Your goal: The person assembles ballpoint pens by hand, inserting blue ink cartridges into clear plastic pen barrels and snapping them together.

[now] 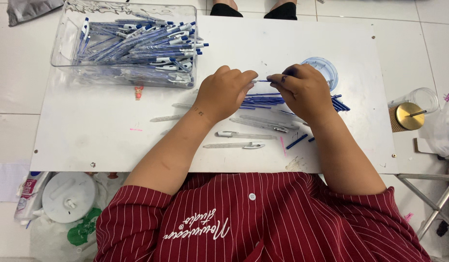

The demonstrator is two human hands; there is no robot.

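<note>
Clear plastic bin (69,43) at far left of the white board (88,131), heaped with blue-and-white pens (142,41), all lying roughly lengthwise, some tips poking past the right wall. Small pink sticker (138,92) on the board just in front of the bin. Off the board, lower left on the floor: white round lid (69,196), a white tube-shaped package with red and blue print (27,194) beside it, green plastic scrap below. Right of the board: clear cup with a gold lid (409,114), a clear bag at the frame edge. Left hand (224,92) curled nearly closed, fingertips pinching one end of a thin blue refill (262,81); right hand (302,90) likewise curled, thumb and forefinger pinching the other end. Refill is held level between the two hands, just above mid-board. Under and between the hands, a loose bundle of blue refills (263,100) on the board, more showing right of the right wrist. Clear round container (324,68) just behind the right hand. Near edge: several clear pen barrels (246,135) lying flat, two stray blue pieces (297,141) close by. Red pinstriped shirt fills the bottom
</note>
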